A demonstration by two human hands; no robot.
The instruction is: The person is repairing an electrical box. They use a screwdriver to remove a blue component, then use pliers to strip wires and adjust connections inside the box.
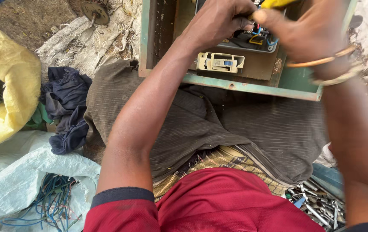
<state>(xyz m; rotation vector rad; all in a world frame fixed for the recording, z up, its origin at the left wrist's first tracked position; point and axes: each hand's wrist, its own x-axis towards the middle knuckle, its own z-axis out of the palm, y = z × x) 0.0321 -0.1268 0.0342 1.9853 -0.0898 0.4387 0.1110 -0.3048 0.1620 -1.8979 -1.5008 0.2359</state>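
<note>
Your left hand [218,19] closes on the wiring [257,38] inside the green metal box [244,86] braced against your legs; your right hand [308,30] grips a yellow-handled tool [276,3].

Both arms stretched forward, left hand [218,21] fisted, right hand [308,30] curled, bangled wrist

Worn painted metal box [252,88], matt plastic breaker [219,62], ribbed cloth trousers [252,124], crinkled plastic sack [8,73].
</note>
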